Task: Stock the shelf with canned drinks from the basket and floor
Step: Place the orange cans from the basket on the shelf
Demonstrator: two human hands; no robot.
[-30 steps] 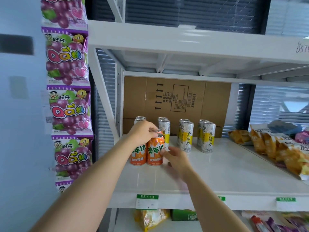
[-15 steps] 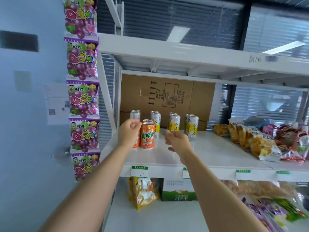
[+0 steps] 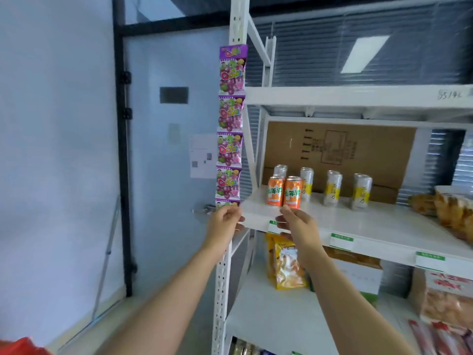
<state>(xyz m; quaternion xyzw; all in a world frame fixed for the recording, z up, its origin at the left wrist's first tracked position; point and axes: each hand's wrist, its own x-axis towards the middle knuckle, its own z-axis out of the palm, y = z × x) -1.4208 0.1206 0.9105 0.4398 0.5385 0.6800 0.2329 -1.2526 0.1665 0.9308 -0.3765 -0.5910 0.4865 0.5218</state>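
Observation:
Two orange cans (image 3: 284, 192) stand side by side at the left front of the white shelf (image 3: 363, 221). Behind them stand several silver-and-yellow cans (image 3: 332, 188) in a row. My left hand (image 3: 224, 222) hovers in front of the shelf's left corner, fingers loosely curled, holding nothing. My right hand (image 3: 298, 225) hangs just below the orange cans in front of the shelf edge, also empty. A red corner (image 3: 20, 347) shows at the bottom left; I cannot tell what it is.
A cardboard box (image 3: 337, 155) fills the back of the shelf. Snack bags (image 3: 450, 213) lie at the right. A strip of purple candy packets (image 3: 230, 124) hangs on the upright. Lower shelves hold a yellow bag (image 3: 286, 265) and other packets. A pale wall stands at the left.
Both hands have let go of the orange cans and drawn back off the shelf. The view has pulled back and swung left, showing more wall.

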